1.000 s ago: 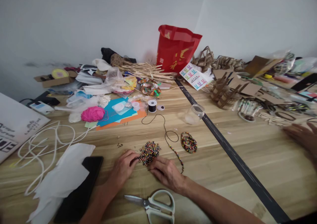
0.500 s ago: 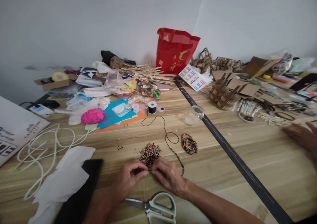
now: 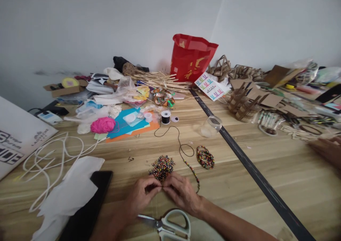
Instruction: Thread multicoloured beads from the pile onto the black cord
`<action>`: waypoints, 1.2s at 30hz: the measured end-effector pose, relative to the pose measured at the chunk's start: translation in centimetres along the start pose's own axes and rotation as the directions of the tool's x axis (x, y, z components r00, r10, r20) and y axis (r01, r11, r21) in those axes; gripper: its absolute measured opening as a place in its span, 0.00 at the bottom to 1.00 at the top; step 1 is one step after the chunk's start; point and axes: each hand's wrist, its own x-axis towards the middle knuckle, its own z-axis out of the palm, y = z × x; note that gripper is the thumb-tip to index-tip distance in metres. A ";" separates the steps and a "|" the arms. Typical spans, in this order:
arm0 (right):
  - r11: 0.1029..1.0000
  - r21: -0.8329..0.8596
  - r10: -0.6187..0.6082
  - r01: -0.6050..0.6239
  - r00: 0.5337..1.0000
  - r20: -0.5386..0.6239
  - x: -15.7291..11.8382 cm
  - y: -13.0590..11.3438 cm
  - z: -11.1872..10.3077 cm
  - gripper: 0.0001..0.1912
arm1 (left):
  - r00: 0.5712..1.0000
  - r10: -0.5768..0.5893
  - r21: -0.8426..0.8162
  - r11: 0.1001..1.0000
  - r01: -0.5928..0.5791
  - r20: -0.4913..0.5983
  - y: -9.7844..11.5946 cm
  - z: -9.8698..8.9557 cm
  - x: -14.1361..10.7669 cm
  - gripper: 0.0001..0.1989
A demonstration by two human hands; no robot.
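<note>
Cluttered wooden table (image 3: 239, 184), scissors (image 3: 159, 224) beside hands (image 3: 182, 192), beads (image 3: 161, 167) just beyond

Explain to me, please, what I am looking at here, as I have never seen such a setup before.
There is no machine: a person works with bare hands, filmed by a camera worn on the head, looking forward and down.

On the wooden table, the left hand and right hand meet fingertip to fingertip beside a pile of beads. The right seems to pinch a black cord, partly strung with beads; what the left pinches is too small to tell.

Scissors lie nearer the person; a black spool and a clear jar stand farther off. Another person's hand shows at the right edge.
</note>
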 end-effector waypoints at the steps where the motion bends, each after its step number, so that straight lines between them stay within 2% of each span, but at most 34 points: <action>1: 1.000 0.002 -0.001 0.001 1.000 0.003 0.0 0.0 0.0 0.08 | 1.000 0.001 0.008 1.000 -0.001 -0.002 -0.1 0.1 0.0 0.07; 9: 1.000 -0.013 0.005 -0.004 1.000 0.024 0.1 0.0 0.0 0.08 | 0.999 -0.017 0.045 0.999 0.016 0.029 -0.3 0.1 0.0 0.08; 14: 0.999 -0.043 0.026 -0.023 0.998 0.064 0.0 0.3 0.0 0.09 | 0.999 -0.023 0.085 0.996 0.018 0.049 -0.1 -0.7 0.0 0.08; 16: 0.998 -0.054 0.045 -0.041 0.997 0.068 -0.1 0.5 0.1 0.09 | 1.000 -0.024 0.074 0.997 0.022 0.017 -0.4 -1.4 0.0 0.08; 20: 0.997 -0.055 0.051 -0.048 0.997 0.060 -0.3 1.0 0.4 0.07 | 0.988 -0.007 0.081 0.997 0.020 -0.155 -1.2 -2.4 0.2 0.08; 22: 0.998 -0.052 0.041 -0.038 0.998 0.054 -0.3 1.1 0.5 0.07 | 0.978 0.023 0.121 0.993 0.001 -0.205 -1.6 -2.4 0.3 0.07; 29: 0.998 -0.057 0.033 -0.030 0.998 0.047 -0.3 1.0 0.5 0.07 | 0.965 0.164 0.347 0.934 -0.085 -0.204 -2.5 -1.2 0.3 0.08; 36: 0.998 -0.050 0.034 -0.031 0.998 0.061 -0.1 0.8 0.4 0.07 | 0.968 0.166 0.456 0.888 -0.064 -0.188 -2.8 -0.9 0.3 0.07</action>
